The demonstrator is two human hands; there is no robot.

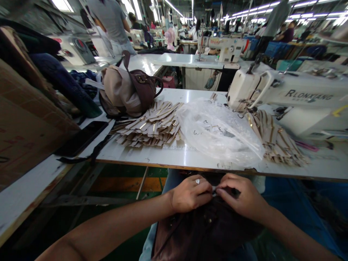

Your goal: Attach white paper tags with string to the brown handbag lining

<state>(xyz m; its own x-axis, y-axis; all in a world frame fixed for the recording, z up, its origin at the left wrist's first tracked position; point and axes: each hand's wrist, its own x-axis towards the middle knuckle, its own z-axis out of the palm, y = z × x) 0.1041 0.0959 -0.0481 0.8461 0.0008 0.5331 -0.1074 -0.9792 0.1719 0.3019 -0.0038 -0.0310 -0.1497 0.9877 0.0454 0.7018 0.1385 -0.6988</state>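
Observation:
My left hand (190, 194), with a ring on one finger, and my right hand (240, 195) meet in my lap below the table edge. Both are closed in a pinch on a small pale piece (214, 190) between their fingertips; it is too small to name. Under them lies a dark brown bag (201, 232) with studs, resting on my lap. On the white table (168, 156) above lie a pile of beige strips with gold hardware (152, 125) and a clear plastic bag (217, 130).
A white sewing machine (293, 101) stands at the right, with another stack of beige strips (274, 139) beside it. A beige-and-brown bag (127, 88) sits at the back left, a black phone (81, 137) near cardboard (24, 123). Other people work at tables behind.

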